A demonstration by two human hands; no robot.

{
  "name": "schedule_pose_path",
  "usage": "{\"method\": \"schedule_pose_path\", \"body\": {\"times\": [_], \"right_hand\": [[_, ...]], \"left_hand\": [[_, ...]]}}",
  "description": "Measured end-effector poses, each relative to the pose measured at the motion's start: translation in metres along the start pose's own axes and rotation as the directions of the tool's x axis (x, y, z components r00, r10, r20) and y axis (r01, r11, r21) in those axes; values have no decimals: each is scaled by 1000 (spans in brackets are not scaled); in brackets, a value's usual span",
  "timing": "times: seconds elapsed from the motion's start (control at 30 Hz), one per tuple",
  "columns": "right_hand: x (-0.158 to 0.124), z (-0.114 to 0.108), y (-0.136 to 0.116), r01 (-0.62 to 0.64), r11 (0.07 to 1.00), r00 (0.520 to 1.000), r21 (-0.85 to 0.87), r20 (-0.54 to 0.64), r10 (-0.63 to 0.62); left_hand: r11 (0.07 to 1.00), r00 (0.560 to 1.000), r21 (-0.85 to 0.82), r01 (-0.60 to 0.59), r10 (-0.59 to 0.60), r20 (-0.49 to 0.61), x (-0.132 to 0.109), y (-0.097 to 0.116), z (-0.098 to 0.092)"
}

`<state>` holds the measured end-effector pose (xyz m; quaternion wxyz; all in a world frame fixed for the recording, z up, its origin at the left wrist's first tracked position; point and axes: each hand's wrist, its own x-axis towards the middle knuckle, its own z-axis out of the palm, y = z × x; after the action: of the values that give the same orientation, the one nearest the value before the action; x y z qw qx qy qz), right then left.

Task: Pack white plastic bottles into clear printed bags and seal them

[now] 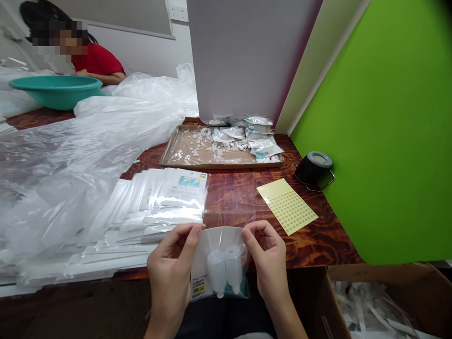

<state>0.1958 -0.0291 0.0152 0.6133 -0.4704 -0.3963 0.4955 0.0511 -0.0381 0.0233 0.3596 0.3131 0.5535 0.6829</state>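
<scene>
A green panel (pixel 381 141) stood along the right side of the surface (pixel 229 188), which had a reddish-brown wood-grain finish. Clear plastic sheeting (pixel 123 127) lay heaped on the left, beside a spread stack of flat printed packs (pixel 155 207). Farther back sat a shallow tray (pixel 219 166) bearing filled packs (pixel 259 136). An open cardboard box (pixel 381 268) stood at lower right; a teal basin (pixel 56 87) rested at far left, near a person in a red shirt (pixel 99 61).

The left hand (pixel 173 259) and right hand (pixel 270 249) each pinched one upper side of a clear pouch (pixel 200 259), thumb against fingers. The pouch was held at the surface's near edge, above the lap. A yellow sticker sheet (pixel 287 207) lay beyond the right hand, near a black cylindrical device (pixel 312 170). Two white containers (pixel 216 268) sat side by side inside the pouch. Small white pieces (pixel 199 136) were scattered in the tray.
</scene>
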Motion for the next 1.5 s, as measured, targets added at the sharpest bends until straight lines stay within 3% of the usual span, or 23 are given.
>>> {"method": "schedule_pose_path", "body": {"times": [0.17, 0.37, 0.53, 0.7, 0.8, 0.87, 0.9, 1.0, 1.07, 1.17, 1.27, 1.33, 1.4, 1.5], "right_hand": [[1, 0, 6, 4, 999, 993, 37, -115, 0], [0, 2, 8, -91, 981, 990, 173, -95, 109], [5, -2, 8, 8, 999, 998, 49, -66, -5], [20, -11, 0, 72, 997, 997, -12, 11, -72], [35, -13, -15, 165, 986, 984, 1, 68, -164], [46, -12, -28, 317, 948, 942, -12, 123, -313], [50, -12, -34, 409, 912, 906, -31, 138, -401], [54, -18, -42, 627, 771, 776, -109, 181, -605], [49, -28, -37, 684, 716, 722, -139, 270, -638], [32, -47, -15, 680, 710, 705, -184, 433, -562], [13, -63, 6, 656, 712, 719, -250, 493, -490], [5, -71, 14, 658, 689, 720, -303, 519, -460], [0, -76, 16, 670, 652, 712, -355, 557, -428], [-2, -80, 16, 677, 607, 706, -416, 601, -375]], "left_hand": [[998, 998, -12, 65, -65, 9, -1, -4, -3], [999, 993, 1, 39, -39, -107, 1, -13, -5], [996, 991, 78, -44, 53, -122, 1, -19, -11], [994, 997, 75, -82, 82, 8, 10, -11, -13], [975, 970, 91, -201, 185, 160, 26, 7, -8], [915, 896, 109, -389, 349, 273, 39, 20, -5], [854, 828, 108, -509, 452, 332, 46, 26, -4], [571, 529, 75, -818, 694, 488, 62, 35, -9], [398, 350, 52, -916, 728, 590, 65, 29, -19], [243, 174, 14, -970, 652, 738, 58, 7, -40], [124, 65, -10, -992, 588, 806, 43, -18, -57], [52, 25, -4, -999, 547, 836, 34, -29, -63], [10, 13, 9, -1000, 502, 865, 29, -34, -65], [19, 28, 22, -1000, 463, 886, 28, -34, -65]]}}
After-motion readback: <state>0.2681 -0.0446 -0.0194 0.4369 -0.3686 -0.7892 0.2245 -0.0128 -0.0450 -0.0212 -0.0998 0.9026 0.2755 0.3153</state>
